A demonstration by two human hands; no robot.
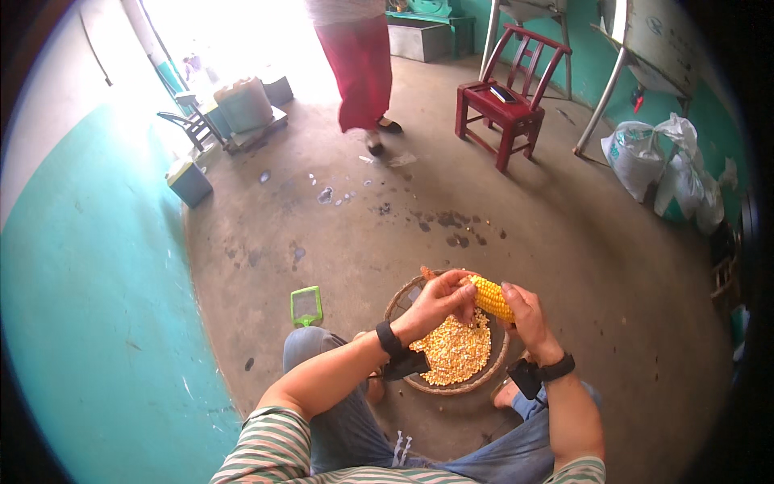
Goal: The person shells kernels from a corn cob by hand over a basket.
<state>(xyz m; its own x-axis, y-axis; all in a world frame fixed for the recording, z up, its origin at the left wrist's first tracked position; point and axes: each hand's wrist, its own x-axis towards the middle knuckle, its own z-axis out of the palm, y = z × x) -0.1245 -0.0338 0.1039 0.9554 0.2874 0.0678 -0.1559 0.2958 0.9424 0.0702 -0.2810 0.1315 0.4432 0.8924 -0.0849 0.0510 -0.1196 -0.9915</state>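
Observation:
An ear of yellow corn is held between both hands above a round woven basket. My left hand grips its left end, the thumb pressed near the kernels. At the other end, the fingers of my right hand close around the ear. Loose corn kernels lie heaped in the basket below. A reddish cob tip pokes out at the basket's far rim, behind my left hand. Each wrist wears a black strap with a small dark box.
A green-framed fly swatter lies on the floor left of the basket. Farther off, a person in red trousers stands on the concrete. A red wooden chair holds a phone. White sacks stand at right, plastic jugs at left.

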